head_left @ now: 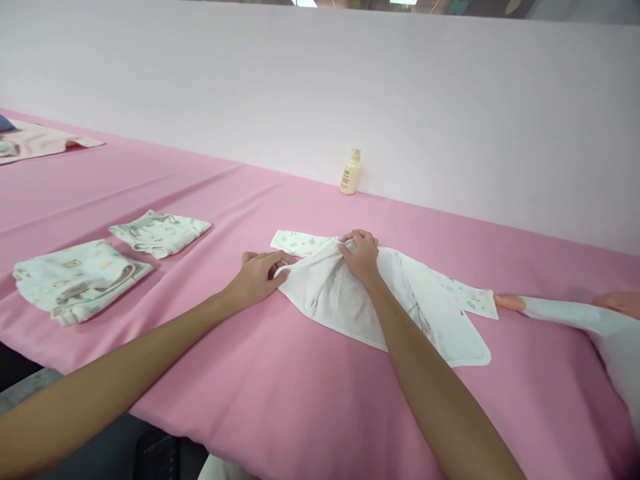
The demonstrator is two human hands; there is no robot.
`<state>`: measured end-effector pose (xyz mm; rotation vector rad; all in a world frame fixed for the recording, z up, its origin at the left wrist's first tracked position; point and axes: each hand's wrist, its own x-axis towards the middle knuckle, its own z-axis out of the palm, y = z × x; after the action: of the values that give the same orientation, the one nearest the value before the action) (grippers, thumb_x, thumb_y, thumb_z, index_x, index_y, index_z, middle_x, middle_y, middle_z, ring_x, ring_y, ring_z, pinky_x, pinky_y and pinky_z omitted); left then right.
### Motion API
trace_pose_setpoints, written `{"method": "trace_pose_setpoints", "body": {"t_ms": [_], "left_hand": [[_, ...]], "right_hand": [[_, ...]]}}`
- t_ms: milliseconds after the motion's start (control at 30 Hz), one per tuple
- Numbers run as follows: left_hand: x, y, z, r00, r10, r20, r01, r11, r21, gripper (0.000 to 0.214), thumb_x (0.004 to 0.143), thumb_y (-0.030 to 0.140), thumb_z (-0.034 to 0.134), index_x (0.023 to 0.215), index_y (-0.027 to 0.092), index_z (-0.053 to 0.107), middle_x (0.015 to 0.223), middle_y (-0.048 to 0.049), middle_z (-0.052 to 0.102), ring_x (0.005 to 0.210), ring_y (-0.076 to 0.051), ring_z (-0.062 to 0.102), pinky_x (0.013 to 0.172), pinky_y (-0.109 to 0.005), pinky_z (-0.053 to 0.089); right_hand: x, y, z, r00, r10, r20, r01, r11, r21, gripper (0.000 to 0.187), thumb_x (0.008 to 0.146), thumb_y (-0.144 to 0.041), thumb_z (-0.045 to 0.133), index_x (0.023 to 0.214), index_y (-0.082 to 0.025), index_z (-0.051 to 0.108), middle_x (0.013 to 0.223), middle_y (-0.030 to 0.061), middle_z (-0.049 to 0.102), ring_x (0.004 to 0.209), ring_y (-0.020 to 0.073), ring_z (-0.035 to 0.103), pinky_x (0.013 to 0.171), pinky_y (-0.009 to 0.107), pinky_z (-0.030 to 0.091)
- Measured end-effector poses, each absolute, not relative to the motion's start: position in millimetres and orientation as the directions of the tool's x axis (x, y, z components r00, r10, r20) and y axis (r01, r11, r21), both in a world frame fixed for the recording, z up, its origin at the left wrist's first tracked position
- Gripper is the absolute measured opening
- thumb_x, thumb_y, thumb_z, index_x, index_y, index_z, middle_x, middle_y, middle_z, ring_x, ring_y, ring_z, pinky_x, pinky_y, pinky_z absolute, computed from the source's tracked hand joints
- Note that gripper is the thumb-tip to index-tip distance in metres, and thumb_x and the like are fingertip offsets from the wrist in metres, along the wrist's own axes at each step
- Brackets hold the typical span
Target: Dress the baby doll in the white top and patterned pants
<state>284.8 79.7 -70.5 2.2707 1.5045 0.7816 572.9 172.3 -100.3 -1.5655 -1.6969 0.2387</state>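
A small white printed garment (430,303) lies spread on the pink tablecloth (310,393) in front of me. My left hand (257,273) grips its left edge, thumb on the cloth. My right hand (361,255) pinches a bunched fold at the garment's upper middle. Both arms reach in from the near edge. The garment's sleeve (297,242) pokes out behind my hands.
Two folded printed garments (75,280) (160,232) lie at the left. A cream pump bottle (351,173) stands by the white back wall. At the right edge lies a doll (600,327) in white clothing. A pale pink cloth (40,140) is at the far left.
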Motion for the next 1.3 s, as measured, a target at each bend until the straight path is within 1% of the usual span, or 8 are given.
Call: {"method": "trace_pose_setpoints", "body": {"t_ms": [133,333,500,667,767,900,1133,1300], "left_hand": [[282,82,-70,0.254,0.934,0.252,0.775,-0.353,0.524,0.035,0.1,0.043,0.052,0.128,0.033,0.07,0.082,0.0037,0.068,0.078,-0.02,0.065,0.109,-0.053,0.035],[281,81,-69,0.227,0.901,0.369,0.831,-0.377,0.409,0.033,0.097,0.042,0.057,0.125,0.03,0.069,0.115,-0.0081,0.069,0.112,-0.033,0.06,0.109,-0.059,0.038],[294,66,-65,0.501,0.774,0.387,0.653,-0.632,0.418,0.04,0.107,0.046,0.05,0.14,0.028,0.063,0.147,-0.0107,0.061,0.135,-0.031,0.054,0.116,-0.051,0.044],[299,59,-70,0.725,0.643,0.246,0.542,-0.754,0.371,0.05,0.113,0.047,0.04,0.162,0.037,0.049,0.17,-0.0054,0.044,0.157,-0.03,0.039,0.129,-0.054,0.034],[297,60,-70,0.752,0.622,0.218,0.536,-0.769,0.348,0.051,0.113,0.045,0.041,0.164,0.043,0.046,0.173,-0.003,0.041,0.16,-0.032,0.035,0.13,-0.059,0.031],[296,60,-66,0.759,0.609,0.232,0.514,-0.778,0.362,0.051,0.111,0.042,0.046,0.163,0.046,0.048,0.171,-0.0024,0.043,0.159,-0.033,0.038,0.13,-0.06,0.033],[296,57,-63,0.759,0.62,0.202,0.527,-0.766,0.368,0.05,0.111,0.041,0.045,0.161,0.046,0.05,0.171,-0.0031,0.043,0.159,-0.032,0.036,0.13,-0.059,0.033],[299,56,-61,0.745,0.627,0.228,0.529,-0.763,0.371,0.046,0.111,0.044,0.045,0.157,0.044,0.056,0.166,-0.0042,0.049,0.154,-0.031,0.043,0.129,-0.059,0.032]], "right_hand": [[578,175,-104,0.132,0.882,0.453,0.729,0.223,-0.647,0.021,0.095,-0.039,0.064,0.109,-0.026,0.075,0.132,0.0098,0.064,0.127,0.0306,0.05,0.116,0.05,0.037],[578,174,-104,0.175,0.883,0.435,0.73,0.18,-0.66,0.026,0.096,-0.032,0.06,0.115,-0.025,0.075,0.129,0.0116,0.064,0.125,0.0312,0.051,0.112,0.047,0.04],[574,171,-102,0.172,0.87,0.462,0.783,0.164,-0.6,0.024,0.098,-0.037,0.06,0.113,-0.024,0.074,0.126,0.0133,0.064,0.121,0.0329,0.053,0.105,0.047,0.044],[576,172,-106,0.139,0.871,0.472,0.786,0.193,-0.588,0.032,0.1,-0.037,0.057,0.122,-0.02,0.072,0.129,0.0145,0.069,0.121,0.0315,0.059,0.11,0.047,0.044],[576,174,-108,0.111,0.877,0.467,0.79,0.207,-0.576,0.039,0.101,-0.036,0.055,0.13,-0.016,0.07,0.135,0.0162,0.07,0.128,0.0313,0.059,0.116,0.048,0.041],[575,176,-110,0.127,0.859,0.496,0.794,0.211,-0.57,0.035,0.101,-0.035,0.052,0.127,-0.018,0.069,0.13,0.0154,0.072,0.126,0.0311,0.06,0.116,0.049,0.04],[584,177,-112,0.312,0.819,0.482,0.76,0.089,-0.643,0.031,0.095,-0.04,0.06,0.116,-0.019,0.07,0.123,0.0157,0.069,0.117,0.0334,0.059,0.106,0.048,0.043],[578,173,-108,0.284,0.856,0.431,0.824,0.013,-0.567,0.038,0.096,-0.041,0.059,0.124,-0.019,0.072,0.128,0.0175,0.067,0.124,0.0361,0.054,0.11,0.051,0.041]]}}
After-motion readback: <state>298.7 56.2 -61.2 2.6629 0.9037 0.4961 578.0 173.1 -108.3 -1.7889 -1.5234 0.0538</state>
